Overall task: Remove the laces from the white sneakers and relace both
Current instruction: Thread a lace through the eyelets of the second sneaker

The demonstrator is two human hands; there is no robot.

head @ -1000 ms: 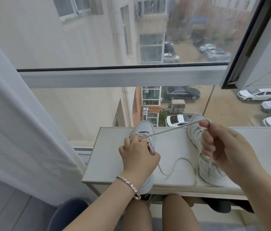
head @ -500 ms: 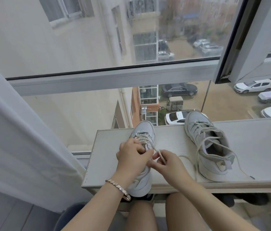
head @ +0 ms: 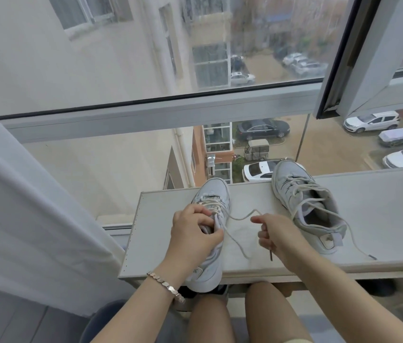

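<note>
A bracelet (head: 165, 287) sat on the left wrist. The left hand (head: 193, 233) curled its fingers round the tongue of the near sneaker (head: 214, 194), heel overhanging the board's (head: 381, 219) front edge. The right hand (head: 277, 233) pinched its lace (head: 241, 218) in curled fingers. The second sneaker (head: 307, 201) stood behind, toe at the back edge; a curtain (head: 22, 206) hung left.

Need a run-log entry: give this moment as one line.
left hand grips left white leather sneaker | right hand pinches its white cord lace | right white sneaker laced, untouched on pale shelf
</note>
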